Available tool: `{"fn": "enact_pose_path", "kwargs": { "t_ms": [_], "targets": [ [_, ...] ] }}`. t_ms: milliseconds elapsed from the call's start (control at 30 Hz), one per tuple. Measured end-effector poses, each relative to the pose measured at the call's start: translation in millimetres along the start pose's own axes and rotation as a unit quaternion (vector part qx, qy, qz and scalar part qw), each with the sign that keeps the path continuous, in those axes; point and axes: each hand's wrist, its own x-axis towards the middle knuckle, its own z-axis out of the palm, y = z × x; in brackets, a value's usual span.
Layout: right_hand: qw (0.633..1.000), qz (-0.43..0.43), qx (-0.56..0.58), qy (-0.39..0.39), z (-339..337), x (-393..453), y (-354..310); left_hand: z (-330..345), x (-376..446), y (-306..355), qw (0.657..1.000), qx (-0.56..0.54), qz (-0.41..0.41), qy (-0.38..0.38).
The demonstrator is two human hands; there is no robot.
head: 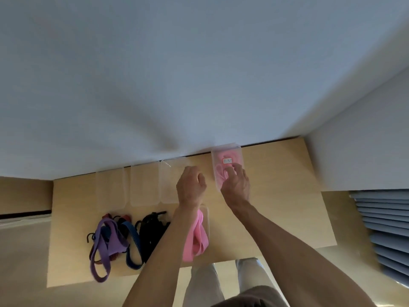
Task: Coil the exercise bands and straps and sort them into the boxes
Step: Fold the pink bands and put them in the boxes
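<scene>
A clear box stands at the back of the table against the wall, with a coiled pink band and a small label inside. My right hand reaches into it, fingers spread and pressing on the coil. My left hand hovers beside it with curled fingers, and nothing shows in its grip. Under my left forearm lies a loose pink band. To the left lies a heap of a purple band, a blue strap and black straps.
Three clear boxes stand in a row along the wall, left of my hands. A clear lid or tray lies under the loose pink band. The wooden table ends near my legs; slatted blinds are at the right.
</scene>
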Motion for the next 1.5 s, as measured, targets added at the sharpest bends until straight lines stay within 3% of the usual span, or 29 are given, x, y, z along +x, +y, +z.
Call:
{"fn": "enact_pose_path", "kwargs": {
  "t_ms": [133, 233, 367, 567, 800, 900, 1133, 1200, 1300, 1433, 1500],
  "targets": [
    [0.976, 0.124, 0.015, -0.181, 8.1, -40.7, -14.0, -33.1, -50.0, -41.3, 0.991, -0.014, -0.128, 0.027],
    [0.957, 0.178, 0.022, -0.228, 17.8, -59.9, -24.9, -46.3, -76.4, -71.3, 0.984, -0.022, -0.175, 0.032],
    [0.943, 0.238, 0.073, -0.22, 39.7, -53.2, -54.5, -52.0, -55.9, -92.7, 0.983, -0.002, -0.185, -0.011],
    [0.927, 0.277, -0.009, -0.251, 75.8, -79.2, -75.9, -43.9, -48.7, -108.2, 0.988, 0.043, -0.135, -0.063],
    [0.947, 0.297, -0.021, -0.123, 106.1, -114.0, -84.4, -24.1, -69.2, -120.6, 0.976, -0.034, -0.053, -0.206],
    [0.941, 0.318, -0.019, -0.112, 109.2, -117.7, -81.9, -18.7, -69.0, -119.3, 0.974, -0.087, -0.08, -0.192],
    [0.926, 0.371, 0.052, -0.044, 96.5, -117.7, -86.6, -18.8, -73.3, -116.8, 0.982, -0.048, -0.103, -0.151],
    [0.922, 0.375, 0.07, -0.062, 84.0, -114.5, -92.0, -25.2, -77.5, -111.3, 0.982, -0.061, -0.113, -0.135],
    [0.921, 0.346, 0.083, -0.16, 55.4, -110.8, -102.5, -43.1, -85.1, -103.6, 0.975, -0.095, -0.142, -0.144],
    [0.929, 0.264, 0.118, -0.232, 0.1, -107.6, -126.8, -74.5, -98.2, -92.9, 0.936, -0.181, -0.272, -0.132],
    [0.928, 0.233, 0.16, -0.242, -28.2, -107.9, -134.4, -84.1, -108.8, -87.0, 0.857, -0.295, -0.389, -0.164]
  ]
}}
